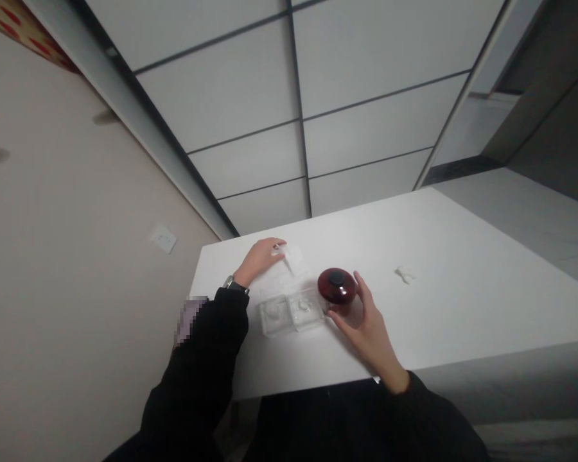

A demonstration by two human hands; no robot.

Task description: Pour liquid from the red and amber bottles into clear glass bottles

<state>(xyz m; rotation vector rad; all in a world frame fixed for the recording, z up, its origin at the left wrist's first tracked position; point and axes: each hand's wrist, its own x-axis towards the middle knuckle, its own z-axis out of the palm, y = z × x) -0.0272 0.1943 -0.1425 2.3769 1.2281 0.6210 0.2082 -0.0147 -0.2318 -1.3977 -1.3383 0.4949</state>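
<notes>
My right hand [368,327] wraps its thumb and fingers round a dark red round lidded jar [337,289] that stands on the white table [462,301]. My left hand [260,258] rests with its fingers closed on a white paper tissue [289,266] lying on the table. Just in front of the tissue, left of the jar, sit two clear square plastic containers [291,312] side by side, each with something white inside.
A small crumpled white scrap [404,274] lies on the table to the right of the jar. The table's near edge runs just in front of the containers. A beige wall with a white socket plate [164,239] is at the left.
</notes>
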